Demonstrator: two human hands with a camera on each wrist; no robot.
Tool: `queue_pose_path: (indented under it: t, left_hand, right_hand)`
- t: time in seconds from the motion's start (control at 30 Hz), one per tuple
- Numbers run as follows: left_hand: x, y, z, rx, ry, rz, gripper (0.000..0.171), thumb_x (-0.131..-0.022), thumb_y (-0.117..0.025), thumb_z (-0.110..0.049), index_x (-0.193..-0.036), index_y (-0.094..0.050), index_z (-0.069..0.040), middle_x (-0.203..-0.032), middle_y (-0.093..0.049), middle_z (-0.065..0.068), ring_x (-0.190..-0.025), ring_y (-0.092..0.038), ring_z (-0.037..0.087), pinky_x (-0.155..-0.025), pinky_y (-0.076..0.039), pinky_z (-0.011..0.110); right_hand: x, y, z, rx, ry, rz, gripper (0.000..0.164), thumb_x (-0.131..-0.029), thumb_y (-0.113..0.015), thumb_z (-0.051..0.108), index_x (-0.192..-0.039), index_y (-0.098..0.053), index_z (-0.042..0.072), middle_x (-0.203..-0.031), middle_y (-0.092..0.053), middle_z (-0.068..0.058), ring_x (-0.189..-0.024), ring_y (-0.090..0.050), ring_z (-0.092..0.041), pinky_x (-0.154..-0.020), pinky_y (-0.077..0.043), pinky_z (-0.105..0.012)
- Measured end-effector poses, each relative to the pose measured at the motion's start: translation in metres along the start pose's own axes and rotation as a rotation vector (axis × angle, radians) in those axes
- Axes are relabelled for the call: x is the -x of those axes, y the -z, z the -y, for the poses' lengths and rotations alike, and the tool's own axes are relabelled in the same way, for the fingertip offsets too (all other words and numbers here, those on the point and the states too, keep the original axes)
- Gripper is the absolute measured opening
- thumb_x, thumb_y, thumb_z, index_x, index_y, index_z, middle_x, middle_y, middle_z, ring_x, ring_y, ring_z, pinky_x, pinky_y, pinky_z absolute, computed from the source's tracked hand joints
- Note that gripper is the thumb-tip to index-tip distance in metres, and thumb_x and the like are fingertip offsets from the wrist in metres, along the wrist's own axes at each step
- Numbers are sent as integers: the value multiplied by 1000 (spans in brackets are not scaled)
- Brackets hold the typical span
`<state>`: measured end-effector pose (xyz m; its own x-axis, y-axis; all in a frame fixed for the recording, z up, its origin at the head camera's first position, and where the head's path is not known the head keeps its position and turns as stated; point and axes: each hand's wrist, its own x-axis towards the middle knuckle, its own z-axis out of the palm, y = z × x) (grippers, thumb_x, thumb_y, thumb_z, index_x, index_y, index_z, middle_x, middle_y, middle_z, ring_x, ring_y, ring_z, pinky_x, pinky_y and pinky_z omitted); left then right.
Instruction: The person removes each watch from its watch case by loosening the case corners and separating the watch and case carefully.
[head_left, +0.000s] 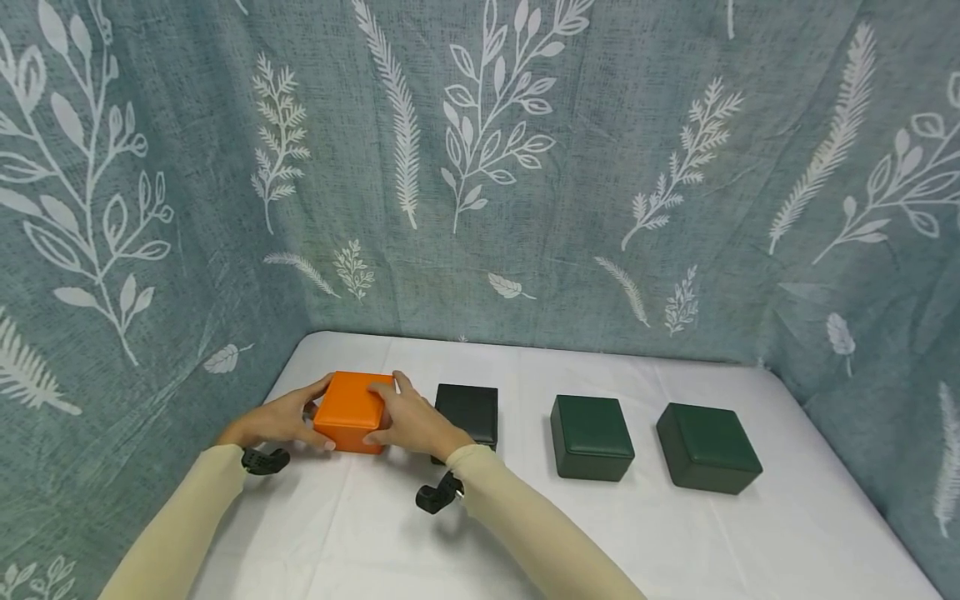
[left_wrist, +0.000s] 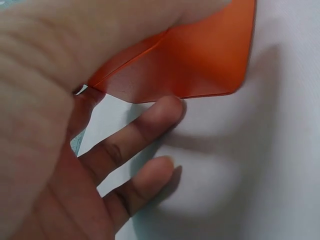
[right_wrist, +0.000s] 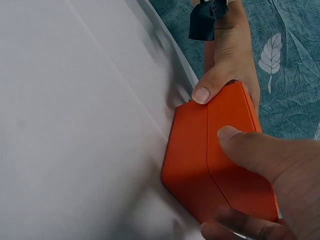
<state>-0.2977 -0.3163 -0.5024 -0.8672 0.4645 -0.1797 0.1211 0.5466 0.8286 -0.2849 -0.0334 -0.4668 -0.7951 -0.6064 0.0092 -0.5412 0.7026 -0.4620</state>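
Note:
An orange box [head_left: 351, 402] with a closed lid is at the left of the white table, held from both sides. My left hand [head_left: 283, 417] grips its left side, with the thumb at the front. In the left wrist view, two fingertips [left_wrist: 167, 110] reach the lower edge of the orange box [left_wrist: 210, 55]. My right hand [head_left: 417, 418] grips the right side, its thumb [right_wrist: 245, 147] pressed on the front face and other fingers over the top and far side. A black box [head_left: 467, 407], partly hidden by the right hand, stands just right of it.
Two dark green boxes, one [head_left: 592, 433] near the middle and another [head_left: 708, 446] farther right, sit shut on the white-covered table [head_left: 517, 533]. A blue-grey curtain [head_left: 525, 258] with white leaf prints hangs behind and along both sides.

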Motion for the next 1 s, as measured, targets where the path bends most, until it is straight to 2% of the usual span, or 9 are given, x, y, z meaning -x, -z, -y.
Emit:
queue_pose_path:
  t: [0.1,0.33,0.4,0.63,0.73,0.9,1.0]
  left_hand:
    - [-1,-1,0,7,-14,5,125,-78,-93,-24,-167,-6,-16,-142,-52,16,-101,-60,29,-77,-52,42]
    - [0,-2,-1,-6,17,13,128,-77,-93,-28,-167,-4,-13,-144,-51,14,-102,-58,28,-78,-51,41]
    - [-1,-3,-1,-7,8,16,127,-78,-93,-28,-167,-4,-12,-145,-50,14,-102,-56,28,-77,-51,41]
    - [-2,-7,5,-24,6,12,124,-77,-93,-28,-167,-9,-10,-130,-56,11,-99,-53,27,-74,-49,39]
    - [-2,-7,6,-29,-5,4,124,-76,-94,-28,-166,-11,-8,-129,-57,10,-97,-52,28,-74,-49,38]
    - [-3,-7,6,-66,-19,-14,123,-75,-94,-29,-166,-13,-8,-120,-60,9,-94,-55,28,-75,-51,37]
    - [-3,-8,6,-81,-32,-30,124,-76,-94,-30,-166,-12,-8,-125,-62,10,-97,-59,25,-82,-51,37]
  right_hand:
    - [-2,1,-2,37,3,6,83,-90,-77,51,-158,-41,21,-166,-22,-22,-122,-62,-28,-101,-51,-40]
    - [-3,5,-5,55,0,-7,90,-85,-80,56,-158,-41,20,-162,-31,-16,-121,-61,-28,-100,-51,-40]
    - [-4,4,-6,68,3,-8,91,-85,-80,58,-158,-42,20,-161,-33,-16,-119,-62,-26,-99,-51,-39]
    - [-4,2,-8,85,4,-4,89,-83,-80,59,-155,-45,20,-158,-38,-14,-118,-62,-24,-97,-52,-37]
    - [-5,3,-7,92,8,-9,88,-83,-81,59,-154,-47,21,-156,-41,-13,-121,-61,-26,-99,-51,-39]
    - [-9,4,-8,99,31,-8,87,-83,-80,59,-154,-47,20,-156,-42,-17,-125,-59,-29,-101,-50,-40]
    - [-12,4,-10,96,63,2,87,-86,-79,57,-155,-46,17,-156,-41,-22,-119,-63,-26,-98,-51,-35]
